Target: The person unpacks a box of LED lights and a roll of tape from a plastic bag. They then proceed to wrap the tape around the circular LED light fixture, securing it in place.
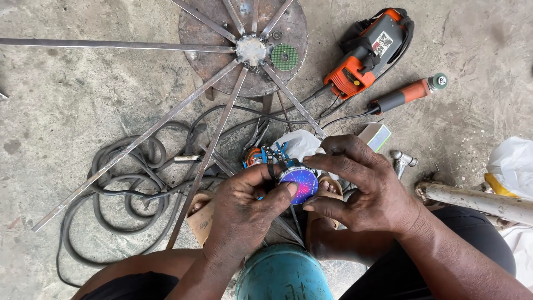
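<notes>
My left hand and my right hand meet over a small round disc with a shiny blue and purple face. The left thumb presses on the disc's near edge and the right fingers pinch its right rim. Just behind the disc sits an orange and blue tool part, mostly hidden by my fingers. Both hands hover above my sandalled feet and a blue-green cylinder between my knees.
A rusty round plate with long flat steel spokes lies ahead, a green disc on it. Coiled black cable is at left. An orange welding machine, an orange angle grinder, a small box, a pipe and a white bag lie at right.
</notes>
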